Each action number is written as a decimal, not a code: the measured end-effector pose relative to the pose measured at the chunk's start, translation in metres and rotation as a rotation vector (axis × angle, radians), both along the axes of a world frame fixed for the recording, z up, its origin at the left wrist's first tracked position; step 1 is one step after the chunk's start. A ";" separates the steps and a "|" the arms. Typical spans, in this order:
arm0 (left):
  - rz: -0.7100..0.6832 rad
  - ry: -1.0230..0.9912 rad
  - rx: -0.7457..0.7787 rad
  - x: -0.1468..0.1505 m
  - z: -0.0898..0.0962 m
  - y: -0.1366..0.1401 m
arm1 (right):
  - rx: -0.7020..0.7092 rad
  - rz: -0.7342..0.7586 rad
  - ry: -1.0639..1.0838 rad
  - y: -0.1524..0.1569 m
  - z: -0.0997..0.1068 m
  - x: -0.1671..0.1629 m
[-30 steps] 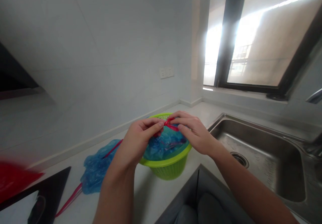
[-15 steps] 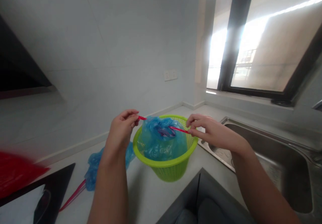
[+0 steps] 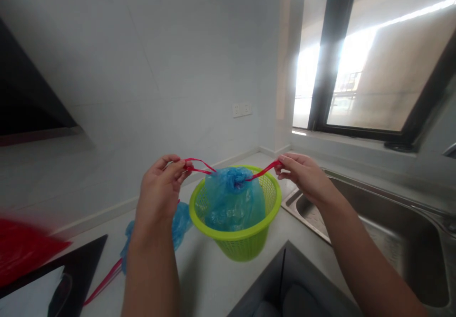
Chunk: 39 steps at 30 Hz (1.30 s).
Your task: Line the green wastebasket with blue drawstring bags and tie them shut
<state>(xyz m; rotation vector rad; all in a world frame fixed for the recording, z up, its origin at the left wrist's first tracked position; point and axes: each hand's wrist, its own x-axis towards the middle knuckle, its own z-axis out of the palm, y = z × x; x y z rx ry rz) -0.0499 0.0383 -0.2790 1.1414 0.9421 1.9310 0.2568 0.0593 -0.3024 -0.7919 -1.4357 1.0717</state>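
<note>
A translucent blue plastic garbage bag [image 3: 233, 207] sits inside a lime-green mesh basket [image 3: 242, 248], its mouth gathered into a bunch at the top. Red drawstrings come out of the bunch on both sides. My left hand [image 3: 166, 174] pinches the left red drawstring [image 3: 201, 168], which forms a thin loop. The right red drawstring [image 3: 263, 170] is pulled taut between the fingers of my right hand [image 3: 297, 172]. Both hands are raised above the basket's rim, one on each side. Whatever the bag contains is hidden.
Another blue bag [image 3: 181, 224] with a red drawstring lies on the white counter [image 3: 206, 283], partly behind my left forearm. A dark cooktop [image 3: 81, 269] and a blurred red item [image 3: 28, 250] are at left. A steel sink [image 3: 388, 236] is at right.
My hands have moved apart, the right one up and outward. The drawstrings have drawn out longer, and the bag's mouth has cinched into a tighter bunch.
</note>
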 end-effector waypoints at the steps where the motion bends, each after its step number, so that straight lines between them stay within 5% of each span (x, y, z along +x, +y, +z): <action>1: -0.077 0.000 0.005 0.008 0.003 -0.008 | -0.015 0.010 0.047 -0.002 -0.001 -0.005; 11: -0.438 0.354 0.079 0.089 -0.012 -0.048 | 0.042 0.106 0.176 -0.035 -0.003 -0.033; 17: -0.272 0.431 0.106 0.110 -0.024 -0.051 | 0.300 0.052 0.033 -0.046 -0.004 -0.043; 22: -0.377 0.295 0.083 0.111 -0.026 -0.045 | 0.362 0.102 -0.072 -0.043 -0.004 -0.042; 25: -0.331 0.279 0.067 0.106 -0.015 -0.031 | 0.410 -0.042 -0.087 -0.039 -0.002 -0.036; 29: -0.188 0.432 0.042 0.096 0.024 0.009 | 0.449 -0.294 -0.078 -0.031 0.001 -0.026; 34: -0.034 0.580 -0.092 0.088 0.105 0.063 | 0.334 -0.299 -0.122 -0.022 0.000 -0.018; 38: 0.228 0.835 -0.053 0.072 0.187 0.053 | 0.292 -0.277 -0.193 -0.022 0.000 -0.013; 39: 0.407 0.896 -0.084 0.066 0.205 0.042 | 0.299 -0.270 -0.203 -0.022 0.001 -0.012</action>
